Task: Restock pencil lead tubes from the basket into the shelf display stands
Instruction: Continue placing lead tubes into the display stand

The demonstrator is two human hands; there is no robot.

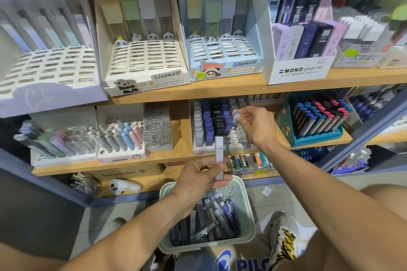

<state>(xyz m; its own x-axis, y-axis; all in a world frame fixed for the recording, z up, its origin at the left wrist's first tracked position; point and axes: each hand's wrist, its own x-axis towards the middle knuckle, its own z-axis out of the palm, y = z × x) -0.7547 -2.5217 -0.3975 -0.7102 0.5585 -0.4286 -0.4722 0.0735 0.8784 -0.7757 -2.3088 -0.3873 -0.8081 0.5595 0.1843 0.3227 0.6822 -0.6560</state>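
Note:
My left hand (201, 175) holds a grey lead tube marked HB 07 (219, 156) upright, just above the pale green basket (246, 202). Many grey, black and blue lead tubes (211, 220) lie in the basket on the floor. My right hand (256, 125) pinches a second grey tube (236, 116) at the display stand (239, 138) on the middle shelf. That stand has rows of grey, blue and black tubes (211, 123) on its left side, with open slots on the right under my hand.
The top shelf carries two panda display stands (145, 59), a lilac stand (44, 66) and a MONO graph box (301, 70). A teal stand of pens (317, 123) sits right of my hand. My shoe (284, 237) is beside the basket. A blue shelf post (361, 130) rises at right.

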